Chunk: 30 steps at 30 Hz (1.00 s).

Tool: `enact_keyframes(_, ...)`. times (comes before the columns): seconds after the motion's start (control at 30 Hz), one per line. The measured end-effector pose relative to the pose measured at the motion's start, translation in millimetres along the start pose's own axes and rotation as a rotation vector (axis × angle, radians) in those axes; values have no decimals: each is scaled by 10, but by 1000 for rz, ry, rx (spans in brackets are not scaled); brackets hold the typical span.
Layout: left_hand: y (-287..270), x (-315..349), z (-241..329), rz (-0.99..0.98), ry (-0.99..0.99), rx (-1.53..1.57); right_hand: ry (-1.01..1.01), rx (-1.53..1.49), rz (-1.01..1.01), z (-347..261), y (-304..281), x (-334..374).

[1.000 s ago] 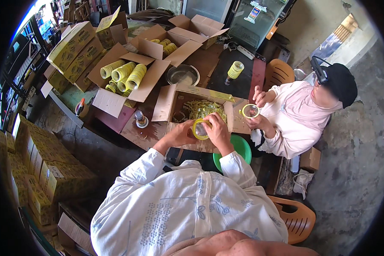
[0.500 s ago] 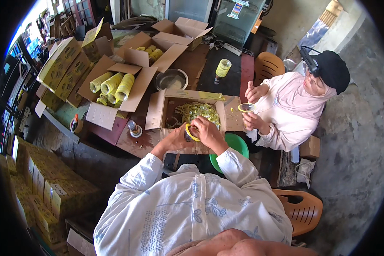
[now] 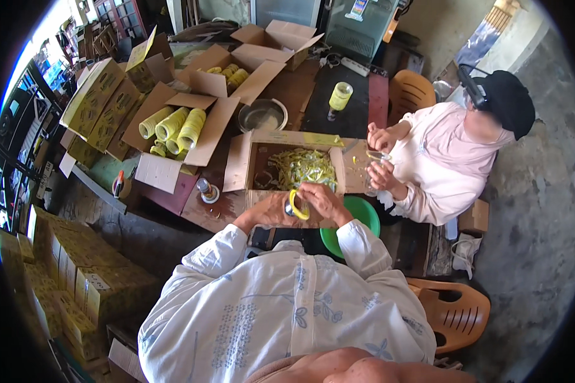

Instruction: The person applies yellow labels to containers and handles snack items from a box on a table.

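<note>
An open brown carton point(image 3: 298, 167) of yellow scraps is set on the table point(image 3: 218, 210). A yellow tape roll point(image 3: 298, 205) is gripped between left hand point(image 3: 271, 210) and right hand point(image 3: 322, 201), both closed around it, at the carton's near edge.

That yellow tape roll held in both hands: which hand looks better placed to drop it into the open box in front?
Probably the right hand: it wraps over the yellow tape roll, nearest the open box; the left hand only steadies it.

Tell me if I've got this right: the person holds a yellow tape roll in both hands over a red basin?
Not quite. The head view shows the basin is green, not red. Both the left hand and right hand do hold the yellow tape roll.
</note>
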<state>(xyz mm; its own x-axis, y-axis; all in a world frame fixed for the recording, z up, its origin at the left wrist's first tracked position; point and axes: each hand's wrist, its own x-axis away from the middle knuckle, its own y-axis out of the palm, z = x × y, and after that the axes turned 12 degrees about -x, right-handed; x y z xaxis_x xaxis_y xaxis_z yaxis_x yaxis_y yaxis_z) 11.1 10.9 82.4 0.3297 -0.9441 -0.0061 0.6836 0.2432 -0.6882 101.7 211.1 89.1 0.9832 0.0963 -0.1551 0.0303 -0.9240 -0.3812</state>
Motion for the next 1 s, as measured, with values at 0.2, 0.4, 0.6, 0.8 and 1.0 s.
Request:
enact_keyframes(0.2,248,10,-39,210,35,-39,-138,-35,195,367,171,53)
enact_keyframes(0.4,193,110,159,261,-263,-272,-69,-154,383,568,268,-156)
enact_keyframes(0.6,1,293,244,480,-94,-194,234,121,455,967,-311,-90)
enact_keyframes(0.8,124,195,-180,471,-155,-99,98,72,590,1001,127,-149)
enact_keyframes(1.0,-7,23,-195,379,-238,-122,-78,-92,449,40,310,-250)
